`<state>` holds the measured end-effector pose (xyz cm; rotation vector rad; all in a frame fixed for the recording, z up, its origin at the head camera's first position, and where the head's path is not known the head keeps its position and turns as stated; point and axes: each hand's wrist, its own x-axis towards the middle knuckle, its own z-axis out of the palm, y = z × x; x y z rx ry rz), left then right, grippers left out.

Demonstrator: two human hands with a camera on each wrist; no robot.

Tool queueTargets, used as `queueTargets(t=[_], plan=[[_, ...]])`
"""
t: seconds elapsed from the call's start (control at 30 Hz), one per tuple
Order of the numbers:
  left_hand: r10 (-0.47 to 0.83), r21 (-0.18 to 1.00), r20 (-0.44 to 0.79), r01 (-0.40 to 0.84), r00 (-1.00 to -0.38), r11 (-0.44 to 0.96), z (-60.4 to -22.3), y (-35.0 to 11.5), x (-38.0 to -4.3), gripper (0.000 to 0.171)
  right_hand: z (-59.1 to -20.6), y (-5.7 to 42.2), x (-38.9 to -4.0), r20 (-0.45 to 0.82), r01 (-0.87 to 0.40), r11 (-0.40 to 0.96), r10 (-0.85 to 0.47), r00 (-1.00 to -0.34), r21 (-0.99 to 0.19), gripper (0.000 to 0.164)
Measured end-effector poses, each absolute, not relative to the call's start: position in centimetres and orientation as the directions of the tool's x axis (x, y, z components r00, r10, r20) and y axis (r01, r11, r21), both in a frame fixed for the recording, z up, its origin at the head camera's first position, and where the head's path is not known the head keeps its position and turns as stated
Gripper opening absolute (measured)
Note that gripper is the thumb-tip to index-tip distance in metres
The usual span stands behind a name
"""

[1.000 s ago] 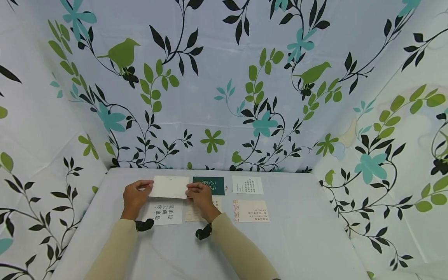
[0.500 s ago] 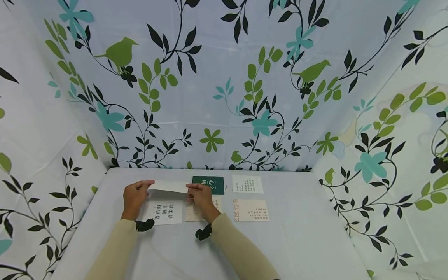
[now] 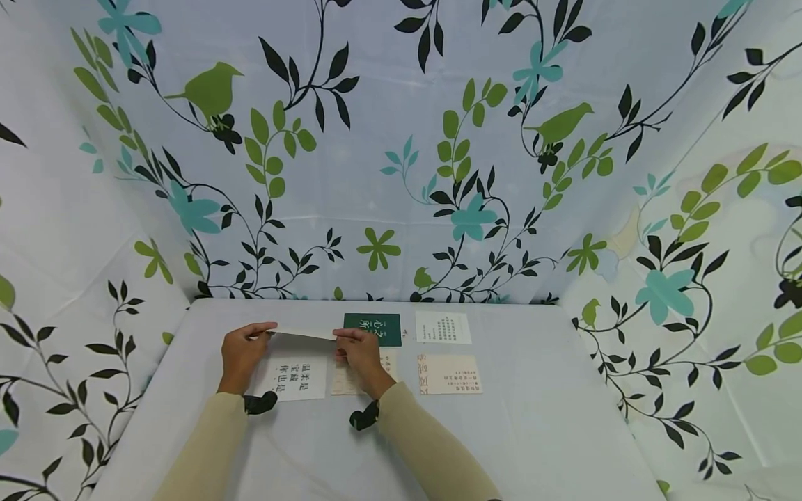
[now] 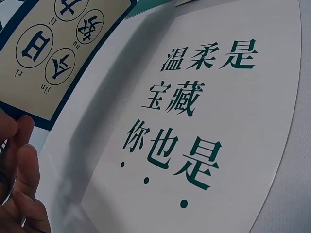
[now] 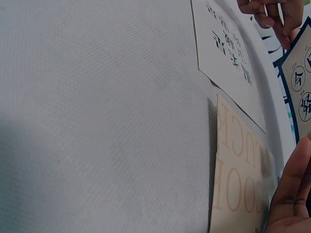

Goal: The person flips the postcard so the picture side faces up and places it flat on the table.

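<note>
Between my two hands a cream card with a dark blue border (image 4: 80,68) is raised off the table, and in the head view the card (image 3: 303,334) appears almost edge-on. My left hand (image 3: 240,356) pinches its left end and my right hand (image 3: 363,356) its right end. Circled characters show on the side seen by both wrist cameras. Below it lies a white card with dark green characters (image 3: 293,379). Partly hidden under my right hand is a cream card (image 5: 235,179) with large pale letters. A dark green card (image 3: 385,330) lies just beyond that hand.
To the right on the white table (image 3: 532,417) lie a white card with small text (image 3: 443,328) and, nearer, a beige card with a patterned edge (image 3: 450,375). A leaf-and-bird patterned cloth (image 3: 401,209) stands behind the table's back edge.
The held card has tilted from showing its plain pale face to being almost edge-on to the head camera. Both hands keep their grip in nearly the same spot.
</note>
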<state>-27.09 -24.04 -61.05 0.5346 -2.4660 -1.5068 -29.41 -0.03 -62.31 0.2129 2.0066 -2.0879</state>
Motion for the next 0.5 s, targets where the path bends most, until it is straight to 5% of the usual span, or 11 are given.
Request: queueTargets(t=[0.5], plan=[[-0.427,0.868,-0.074,-0.269,-0.901,0.418,-60.54,-23.62,-27.5,0.028,-61.72,-0.1,-29.08,-0.296,0.298,-0.027,-0.041,-0.954,-0.954,0.011]])
